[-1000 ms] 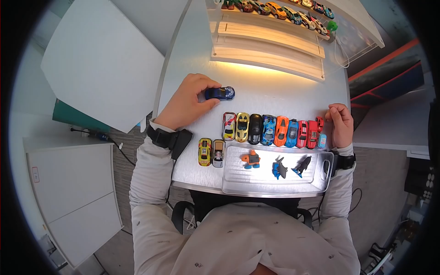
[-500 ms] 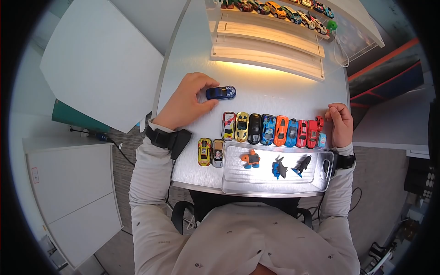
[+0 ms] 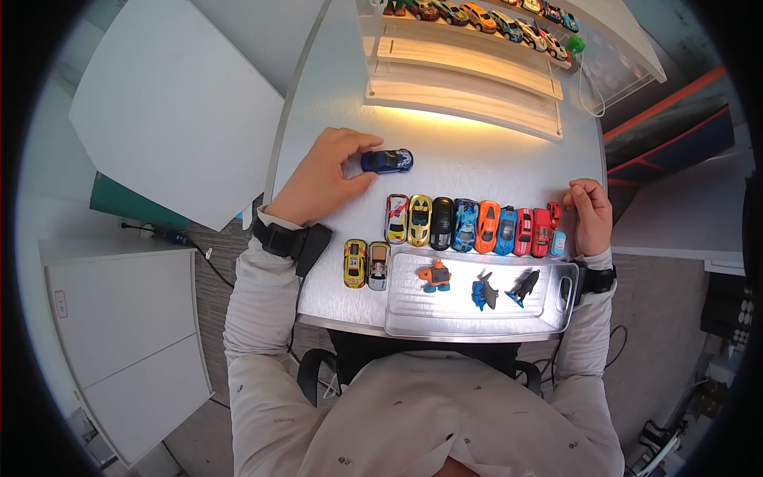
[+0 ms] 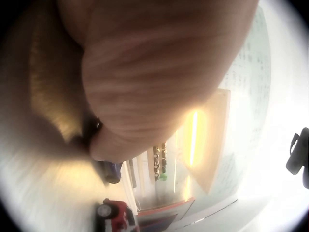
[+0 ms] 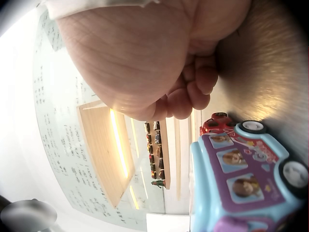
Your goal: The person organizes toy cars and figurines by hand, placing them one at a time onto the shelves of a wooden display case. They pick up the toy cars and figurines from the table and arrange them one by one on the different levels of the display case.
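Note:
A dark blue toy car [image 3: 387, 160] stands on the metal table, its nose to the right. My left hand [image 3: 324, 175] is beside its rear, thumb and fingertips spread on either side of it. In the left wrist view the hand hides most of the blue car [image 4: 113, 173]. My right hand [image 3: 591, 215] rests on the table at the right, fingers loosely curled, holding nothing. Nearest to it are a small light-blue toy bus [image 5: 241, 179] with purple panels and a small red toy car [image 3: 555, 213].
A row of toy cars [image 3: 487, 226] crosses the table. A yellow car [image 3: 355, 264] and a tan car [image 3: 379, 266] stand front left. A clear tray [image 3: 477, 327] holds three small figures. Behind is a lit wooden shelf [image 3: 465, 91], with several cars on its upper tier.
The blue car has shifted slightly to the right, out from between the left thumb and fingers. The left hand has barely moved; the right hand stays still.

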The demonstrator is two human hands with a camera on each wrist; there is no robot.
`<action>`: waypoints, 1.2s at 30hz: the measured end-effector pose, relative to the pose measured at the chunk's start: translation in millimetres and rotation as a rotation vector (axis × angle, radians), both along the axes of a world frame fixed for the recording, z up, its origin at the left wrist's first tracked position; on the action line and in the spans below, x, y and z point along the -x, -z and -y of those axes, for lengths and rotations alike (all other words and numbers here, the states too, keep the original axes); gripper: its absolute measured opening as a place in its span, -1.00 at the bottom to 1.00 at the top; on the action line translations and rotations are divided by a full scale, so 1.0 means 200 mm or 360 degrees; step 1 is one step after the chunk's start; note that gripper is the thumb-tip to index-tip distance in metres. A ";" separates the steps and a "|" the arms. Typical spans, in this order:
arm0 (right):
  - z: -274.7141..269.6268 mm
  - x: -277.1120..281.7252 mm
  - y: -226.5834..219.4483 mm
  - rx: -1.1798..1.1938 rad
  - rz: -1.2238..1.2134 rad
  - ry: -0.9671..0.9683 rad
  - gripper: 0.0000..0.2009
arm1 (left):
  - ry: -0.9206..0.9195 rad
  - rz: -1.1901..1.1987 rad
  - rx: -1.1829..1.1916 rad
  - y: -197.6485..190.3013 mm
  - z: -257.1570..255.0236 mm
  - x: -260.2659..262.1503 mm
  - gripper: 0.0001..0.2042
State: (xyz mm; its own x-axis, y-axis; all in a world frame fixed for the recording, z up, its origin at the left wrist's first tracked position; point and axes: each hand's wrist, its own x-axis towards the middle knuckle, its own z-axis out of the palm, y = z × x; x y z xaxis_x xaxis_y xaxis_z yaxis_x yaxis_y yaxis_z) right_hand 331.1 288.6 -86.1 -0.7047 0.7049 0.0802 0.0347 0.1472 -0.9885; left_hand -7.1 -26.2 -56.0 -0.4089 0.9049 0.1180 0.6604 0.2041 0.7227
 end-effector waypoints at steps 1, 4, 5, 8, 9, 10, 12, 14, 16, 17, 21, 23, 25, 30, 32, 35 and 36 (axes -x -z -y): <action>0.00 0.00 0.00 -0.0005 0.0000 0.0002 -0.86 | -0.0016 0.0034 0.0005 0.00 0.00 0.00 -0.51; 0.00 0.00 0.00 0.0001 0.0001 0.0006 -0.86 | -0.0059 0.0108 0.0003 0.00 0.00 -0.01 -0.48; 0.00 0.00 0.00 -0.0005 0.0006 0.0007 -0.86 | -0.0071 0.0113 -0.0008 0.00 0.00 -0.01 -0.47; 0.00 0.00 0.00 -0.0013 0.0014 0.0007 -0.86 | -0.0094 0.0147 -0.0045 0.01 0.01 -0.01 -0.46; 0.00 0.00 0.00 -0.0011 0.0013 0.0006 -0.86 | -0.0099 0.0162 -0.0058 0.02 0.01 -0.01 -0.45; 0.00 0.00 0.00 -0.0009 0.0013 0.0005 -0.86 | -0.0097 0.0159 -0.0058 0.02 0.01 -0.01 -0.45; 0.00 0.00 0.00 0.0002 0.0007 0.0005 -0.86 | -0.0092 0.0154 -0.0061 0.01 0.00 -0.01 -0.45; 0.00 0.00 0.00 0.0008 0.0003 0.0006 -0.86 | -0.0073 0.0147 -0.0079 0.02 0.00 0.00 -0.45; 0.00 0.00 0.00 0.0008 -0.0001 0.0006 -0.86 | -0.0067 0.0150 -0.0093 0.02 0.00 0.00 -0.45; 0.00 0.00 0.00 0.0014 -0.0003 0.0009 -0.86 | -0.0070 0.0156 -0.0098 0.02 0.00 -0.01 -0.45; 0.00 0.00 0.00 0.0026 0.0000 0.0013 -0.86 | -0.0093 0.0159 -0.0075 0.01 0.00 -0.01 -0.43; 0.00 0.00 0.00 0.0020 0.0005 0.0013 -0.86 | -0.0102 0.0173 -0.0080 0.01 0.00 -0.02 -0.43; 0.00 0.00 0.00 0.0009 0.0010 0.0017 -0.86 | -0.0110 0.0195 -0.0079 0.01 0.00 -0.02 -0.43; 0.01 0.00 -0.01 0.0003 0.0010 0.0021 -0.86 | -0.0120 0.0250 -0.0066 0.00 -0.01 -0.02 -0.42; 0.01 0.01 -0.01 0.0004 0.0008 0.0023 -0.86 | -0.0119 0.0262 -0.0071 0.00 -0.01 -0.02 -0.42; 0.01 0.01 -0.01 -0.0001 0.0007 0.0019 -0.86 | -0.0113 0.0266 -0.0081 0.01 -0.01 -0.02 -0.42; 0.01 0.01 -0.01 0.0000 0.0007 0.0018 -0.86 | -0.0111 0.0265 -0.0084 0.01 -0.01 -0.02 -0.42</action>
State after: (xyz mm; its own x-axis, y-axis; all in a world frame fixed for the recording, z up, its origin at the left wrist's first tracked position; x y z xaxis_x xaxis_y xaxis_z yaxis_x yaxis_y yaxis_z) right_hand 329.5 286.4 -84.0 -0.6972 0.7127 0.0771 0.0406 0.1466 -0.9884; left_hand -2.6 -24.6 -57.4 -0.4884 0.8680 0.0902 0.5163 0.2041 0.8317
